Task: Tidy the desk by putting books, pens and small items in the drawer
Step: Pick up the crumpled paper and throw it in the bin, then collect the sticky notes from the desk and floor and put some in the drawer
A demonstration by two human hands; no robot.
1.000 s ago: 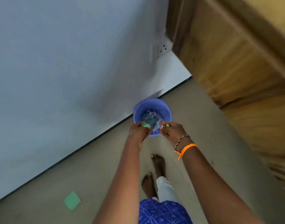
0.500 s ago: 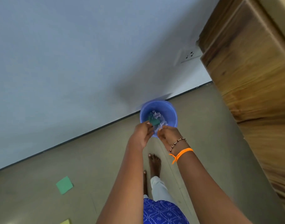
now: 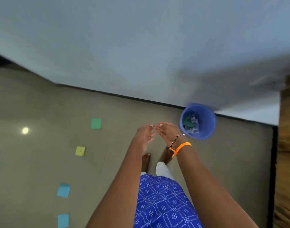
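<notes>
Blue plastic bin [image 3: 198, 121] sits on the floor by the wall at 1 o'clock from the hands, with crumpled paper scraps inside. Left hand [image 3: 145, 134] and right hand [image 3: 168, 131] hover side by side just left of it, fingers relaxed, both empty. Four sticky notes lie on the floor: green note [image 3: 96, 123] at 10 o'clock, yellow note [image 3: 80, 151] at 9, two light-blue notes [image 3: 63, 190] toward 7. Likely next step: collect them; pinch an edge to lift each one off the smooth floor, and stack them in one hand. Desk and drawer aren't in view. No readable writing or brands; the yellow note's mark is too blurred.
</notes>
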